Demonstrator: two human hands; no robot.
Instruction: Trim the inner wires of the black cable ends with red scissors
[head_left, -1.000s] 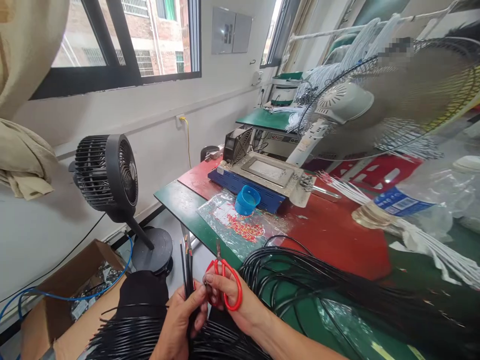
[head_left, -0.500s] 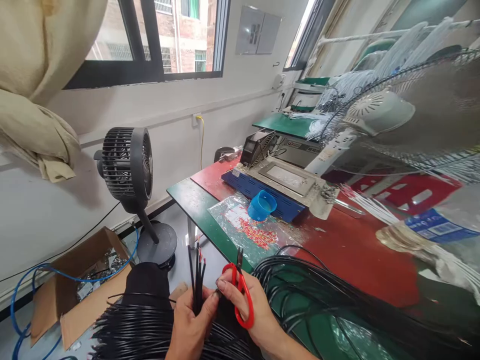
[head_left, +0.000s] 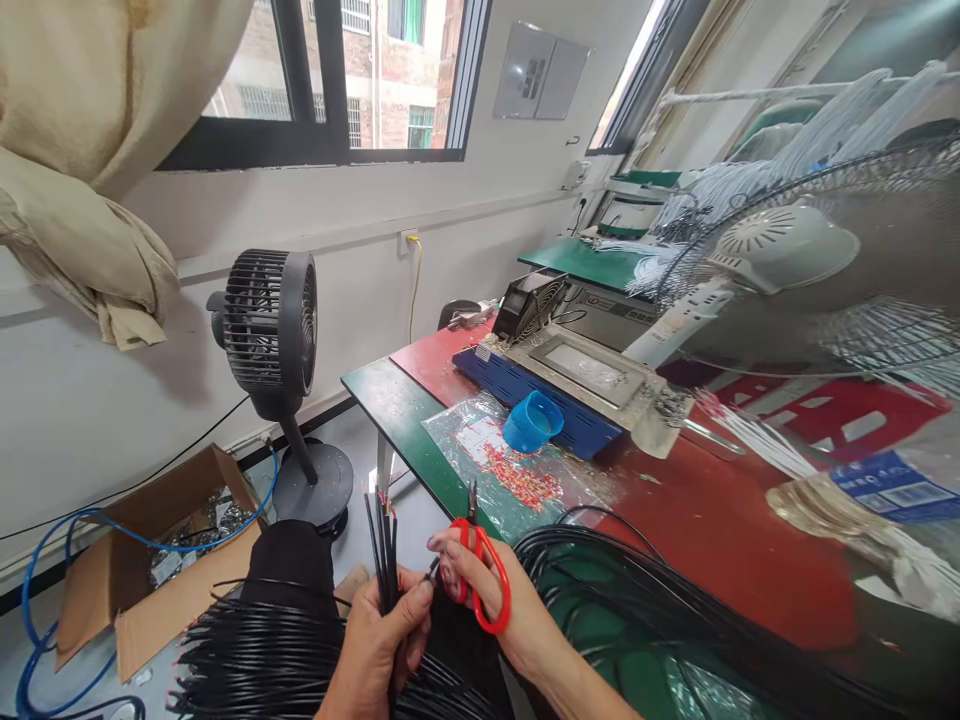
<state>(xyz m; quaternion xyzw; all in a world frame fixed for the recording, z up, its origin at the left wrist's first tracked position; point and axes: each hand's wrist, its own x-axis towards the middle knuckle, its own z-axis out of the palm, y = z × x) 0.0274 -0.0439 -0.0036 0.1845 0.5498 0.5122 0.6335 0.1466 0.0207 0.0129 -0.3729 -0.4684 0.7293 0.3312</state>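
My left hand (head_left: 386,635) is closed around several black cables (head_left: 381,550) that stand upright, with red inner wires showing at their tips. A short dark cable end pokes out between its thumb and finger. Just to the right, my right hand (head_left: 491,590) has its fingers through the handles of red-handled scissors (head_left: 504,590), whose dark blades point up. The two hands are close together but apart. Across my lap lies a large bundle of black cables (head_left: 277,650).
On the table (head_left: 720,530) are a blue cup (head_left: 532,422), a plastic bag with red and yellow bits (head_left: 521,478), a blue machine (head_left: 540,400) and coiled black cables (head_left: 600,560). A fan (head_left: 270,330) and open carton (head_left: 150,560) stand left.
The view has shifted slightly, so the surroundings sit further right. My right hand's thumb and fingers have moved away from the cable end at my left hand. Both hands keep their hold.
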